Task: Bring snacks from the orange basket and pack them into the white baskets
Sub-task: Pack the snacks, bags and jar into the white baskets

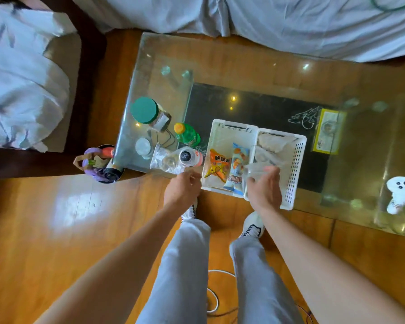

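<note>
At the near edge of the glass desk [243,66], 2 white slotted plastic baskets stood touching side by side: the left basket [220,129] held an orange crinkled snack packet [216,166] and a pale blue one [237,167], both lying flat. The right hand [264,190] pinched a clear, glossy wrapper [255,170] over the near corner of the perforated right basket [295,169], which held pale packets. The left hand [184,189] hovered just beside the left basket, its grip loosely curled on nothing.

Two baskets sit side by side on the tabletop [255,66]: left basket [222,129] between the hands, right basket [297,160] past the right hand [264,190]. Bottles [189,156] cluster beyond the left hand [182,190].
</note>
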`<state>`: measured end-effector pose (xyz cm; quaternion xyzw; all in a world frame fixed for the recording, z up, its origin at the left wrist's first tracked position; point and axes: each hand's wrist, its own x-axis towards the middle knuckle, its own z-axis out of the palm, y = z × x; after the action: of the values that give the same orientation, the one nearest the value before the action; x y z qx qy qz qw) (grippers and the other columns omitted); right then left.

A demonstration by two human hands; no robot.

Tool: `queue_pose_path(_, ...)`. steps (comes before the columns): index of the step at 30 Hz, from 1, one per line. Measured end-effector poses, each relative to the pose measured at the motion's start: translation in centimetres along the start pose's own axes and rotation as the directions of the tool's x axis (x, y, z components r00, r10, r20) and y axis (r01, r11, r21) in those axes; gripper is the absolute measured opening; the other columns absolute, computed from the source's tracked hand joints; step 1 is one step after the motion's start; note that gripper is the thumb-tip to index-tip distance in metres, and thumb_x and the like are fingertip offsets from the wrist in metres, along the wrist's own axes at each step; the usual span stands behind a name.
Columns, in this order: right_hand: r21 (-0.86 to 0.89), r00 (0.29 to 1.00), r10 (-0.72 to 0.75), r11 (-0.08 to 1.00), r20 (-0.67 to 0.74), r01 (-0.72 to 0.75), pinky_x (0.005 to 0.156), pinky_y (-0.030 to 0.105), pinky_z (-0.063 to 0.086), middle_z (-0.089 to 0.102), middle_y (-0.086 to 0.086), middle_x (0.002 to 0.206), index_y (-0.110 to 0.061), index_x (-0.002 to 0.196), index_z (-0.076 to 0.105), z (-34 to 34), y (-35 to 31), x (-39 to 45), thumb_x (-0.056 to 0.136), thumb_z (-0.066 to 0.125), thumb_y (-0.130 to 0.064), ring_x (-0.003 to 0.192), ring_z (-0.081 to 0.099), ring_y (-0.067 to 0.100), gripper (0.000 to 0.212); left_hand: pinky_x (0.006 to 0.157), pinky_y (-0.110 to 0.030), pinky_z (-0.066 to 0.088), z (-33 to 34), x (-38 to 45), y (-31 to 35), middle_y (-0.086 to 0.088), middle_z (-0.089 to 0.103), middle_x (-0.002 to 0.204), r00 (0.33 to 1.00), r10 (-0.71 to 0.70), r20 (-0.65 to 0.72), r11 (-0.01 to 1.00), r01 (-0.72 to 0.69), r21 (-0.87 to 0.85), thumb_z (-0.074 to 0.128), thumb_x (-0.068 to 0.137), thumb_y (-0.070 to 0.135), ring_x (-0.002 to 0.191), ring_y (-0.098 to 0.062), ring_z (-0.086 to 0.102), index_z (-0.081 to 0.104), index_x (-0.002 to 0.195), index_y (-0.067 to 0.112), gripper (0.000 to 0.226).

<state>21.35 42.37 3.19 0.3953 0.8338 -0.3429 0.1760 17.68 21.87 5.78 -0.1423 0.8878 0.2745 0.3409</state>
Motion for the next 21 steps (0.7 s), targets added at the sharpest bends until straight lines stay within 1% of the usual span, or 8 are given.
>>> queue_pose_path(3,-0.022,0.965,-0.011,1.0,0.261,0.017,0.078,0.041,0.054,0.066,0.002,0.117,-0.022,0.118,0.047,3.4,-1.5,-1.9,0.094,0.06,-0.031,0.097,0.066,0.029,0.029,0.084,-0.04,0.057,-3.3,0.9,-5.7,-0.001,0.076,0.096,0.992,-0.12,-0.029,0.993,0.12,0.014,0.056,0.088,0.021,0.087,-0.025,0.072,0.071,0.103,0.028,0.023)
queue_pose_path(5,-0.022,0.868,-0.003,1.0,0.497,0.016,0.088,0.044,0.056,0.067,-0.001,0.117,-0.024,0.119,0.057,6.2,-2.4,-2.9,0.094,0.059,-0.031,0.099,0.067,0.024,0.025,0.085,-0.041,0.057,-4.9,2.1,-8.9,-0.005,0.075,0.102,0.984,-0.169,-0.06,0.985,0.17,0.024,0.053,0.089,0.019,0.091,-0.027,0.07,0.069,0.112,0.026,0.029)
queue_pose_path(7,-0.034,0.796,0.01,0.999,0.605,0.013,0.095,0.046,0.055,0.067,-0.002,0.119,-0.024,0.122,0.062,9.6,-3.5,-4.0,0.094,0.058,-0.03,0.104,0.066,0.021,0.029,0.085,-0.04,0.057,-6.1,4.1,-11.9,-0.008,0.071,0.112,0.982,-0.175,-0.066,0.984,0.177,0.019,0.051,0.091,0.017,0.095,-0.027,0.068,0.064,0.122,0.02,0.034)
queue_pose_path(9,-0.034,0.782,0.021,0.999,0.623,0.001,0.094,0.045,0.057,0.064,-0.003,0.125,-0.024,0.13,0.058,13.5,-5.0,-4.9,0.093,0.058,-0.03,0.105,0.066,0.021,0.038,0.088,-0.037,0.053,-7.1,6.4,-14.6,-0.007,0.066,0.121,0.988,-0.147,-0.05,0.988,0.149,0.038,0.055,0.092,0.018,0.104,-0.026,0.063,0.06,0.129,0.017,0.037)
queue_pose_path(12,0.069,0.793,0.043,0.992,0.608,-0.107,0.067,0.035,0.064,0.051,-0.006,0.129,-0.032,0.147,0.036,19.1,-7.7,-5.3,0.095,0.058,-0.026,0.086,0.071,0.02,0.057,0.089,-0.035,0.047,-7.9,10.5,-17.5,-0.006,0.061,0.128,0.994,-0.11,-0.012,0.994,0.111,0.019,0.059,0.092,0.02,0.115,-0.024,0.057,0.056,0.133,0.02,0.041)
queue_pose_path(15,0.128,0.845,0.089,0.975,0.527,-0.182,0.053,0.027,0.06,0.038,0.0,0.142,-0.04,0.149,0.025,23.4,-10.0,-4.3,0.094,0.061,-0.024,0.091,0.067,0.023,0.068,0.09,-0.035,0.047,-8.1,14.3,-19.0,-0.006,0.059,0.131,0.997,-0.068,0.046,0.997,0.069,-0.024,0.059,0.091,0.024,0.115,-0.024,0.057,0.053,0.134,0.023,0.043)
queue_pose_path(18,0.117,0.87,0.138,0.969,0.473,-0.218,0.071,0.037,0.064,0.035,-0.001,0.148,-0.037,0.142,0.038,26.3,-10.7,-3.3,0.092,0.064,-0.023,0.093,0.066,0.022,0.059,0.094,-0.039,0.051,-8.2,17.0,-19.4,-0.006,0.056,0.136,0.994,-0.057,0.094,0.994,0.065,-0.091,0.059,0.092,0.031,0.113,-0.023,0.059,0.051,0.137,0.024,0.046)
queue_pose_path(21,0.088,0.912,0.089,0.987,0.401,-0.135,0.092,0.037,0.054,0.053,-0.007,0.135,-0.03,0.135,0.052,28.0,-11.0,-3.0,0.091,0.069,-0.029,0.107,0.062,0.015,0.047,0.095,-0.045,0.053,-7.8,18.8,-19.5,-0.003,0.049,0.143,0.98,-0.058,0.189,0.98,0.091,-0.175,0.062,0.093,0.04,0.117,-0.026,0.059,0.041,0.146,0.022,0.059)
